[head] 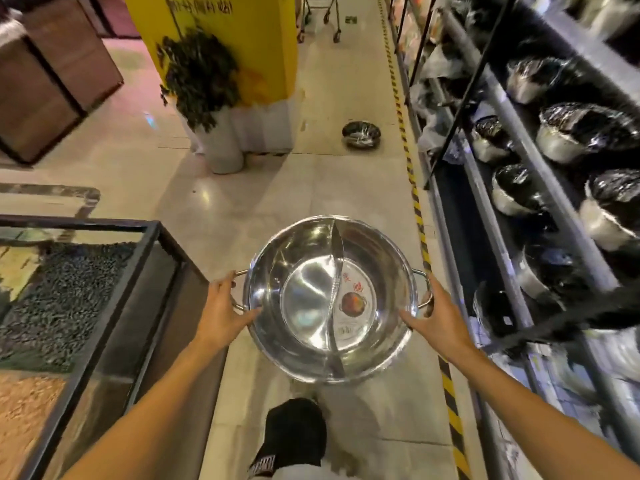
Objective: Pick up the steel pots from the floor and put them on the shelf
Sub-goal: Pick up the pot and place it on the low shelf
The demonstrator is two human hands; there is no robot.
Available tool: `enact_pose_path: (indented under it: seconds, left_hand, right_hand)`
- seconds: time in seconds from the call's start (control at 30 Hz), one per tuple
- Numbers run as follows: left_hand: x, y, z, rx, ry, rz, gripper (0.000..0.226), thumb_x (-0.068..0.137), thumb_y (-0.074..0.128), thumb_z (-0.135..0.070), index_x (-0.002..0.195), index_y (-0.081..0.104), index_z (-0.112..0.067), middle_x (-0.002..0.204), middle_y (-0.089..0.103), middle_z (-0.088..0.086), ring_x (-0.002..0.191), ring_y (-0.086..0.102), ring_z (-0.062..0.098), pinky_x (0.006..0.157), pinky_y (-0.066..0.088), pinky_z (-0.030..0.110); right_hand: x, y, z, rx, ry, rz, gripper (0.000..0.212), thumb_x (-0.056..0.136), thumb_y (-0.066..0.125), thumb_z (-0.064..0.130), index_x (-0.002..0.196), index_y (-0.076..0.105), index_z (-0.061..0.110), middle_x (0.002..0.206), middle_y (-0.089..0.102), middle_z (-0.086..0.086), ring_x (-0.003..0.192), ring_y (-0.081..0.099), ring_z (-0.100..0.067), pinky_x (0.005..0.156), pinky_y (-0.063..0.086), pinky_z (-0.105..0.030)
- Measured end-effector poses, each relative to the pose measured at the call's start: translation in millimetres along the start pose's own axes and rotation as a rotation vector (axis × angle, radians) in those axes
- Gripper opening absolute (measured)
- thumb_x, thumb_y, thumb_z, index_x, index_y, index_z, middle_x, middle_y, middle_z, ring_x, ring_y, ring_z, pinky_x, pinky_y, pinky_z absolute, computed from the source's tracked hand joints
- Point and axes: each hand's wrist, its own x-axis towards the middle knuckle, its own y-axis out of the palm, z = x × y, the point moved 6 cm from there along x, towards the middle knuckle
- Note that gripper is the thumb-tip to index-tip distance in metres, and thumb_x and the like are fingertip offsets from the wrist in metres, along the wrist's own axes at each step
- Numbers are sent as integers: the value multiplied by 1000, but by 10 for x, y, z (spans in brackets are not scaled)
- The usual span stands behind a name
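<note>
Pale tiled floor (221,188) runs along the aisle beneath both hands. Right of the right hand, a dark metal shelf (512,140) carries rows of wrapped steel pots (575,133), blurred in places. Left of the left hand stands a black-framed glass bin (86,271) holding dark grains. Between the two hands, held above the floor, is a divided steel pot (332,299) with a curved partition and a round label inside one half. The left hand (221,306) grips the left side handle, fingers curled over it and thumb on the rim. The right hand (436,310) grips the right side handle likewise. Well ahead of the hands, a second steel pot (361,134) sits on the floor. Below the held pot, a black shoe (294,434) shows.
</note>
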Motion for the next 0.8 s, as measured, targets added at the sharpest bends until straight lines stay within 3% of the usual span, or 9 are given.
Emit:
enact_pose_path:
  seconds: [0.07,0.17,0.27,0.4,0.57,0.67,0.8]
  left_hand:
    - [630,68,2,-12,10,31,99,69,86,-38,149,32,-17,130,40,8,103,48,13,89,46,28]
    - [1542,74,-108,-25,36,64,96,68,87,-34,147,33,-22,131,40,8,94,47,9,83,45,26]
    - [2422,78,-274,13,51,116,99,69,86,-36,149,31,-18,133,38,9,89,48,10,81,46,26]
    - [3447,241,-541,15,104,149,97,68,87,-36,147,33,-20,132,40,10,79,51,3,75,46,26]
    - [4438,701,-852,35,123,222,97,68,87,-36,147,33,-22,127,40,7,80,51,4,67,41,13]
    - [4988,1003,-1090,69,141,282,100,70,85,-37,150,29,-18,133,40,9,81,53,4,72,45,19]
    - [5719,1550,-1609,164,224,387,99,70,83,-45,149,27,-25,133,39,6,77,54,0,67,46,18]
  right_hand:
    - [488,85,73,-5,24,-16,101,64,79,67,148,27,49,93,55,9,78,57,-10,65,50,-25]
    - [1199,108,223,3,77,-44,106,62,77,73,151,28,44,104,58,8,87,61,-13,73,55,-32]
    - [1875,62,319,-15,108,-97,101,61,76,75,147,28,53,89,53,8,73,58,-12,60,50,-27]
    - [2605,103,267,10,177,-123,101,64,77,72,149,27,51,91,54,7,75,60,-11,61,53,-28]
    - [3477,31,-1,3,218,-148,97,66,74,67,149,30,45,85,51,9,69,56,-8,57,41,-18]
    - [3849,-84,-169,33,273,-174,95,66,72,69,148,32,44,82,52,10,68,54,-6,58,40,-16]
    - [4081,-279,-567,78,399,-263,99,65,73,67,149,25,46,103,52,17,83,55,-4,70,44,-22]
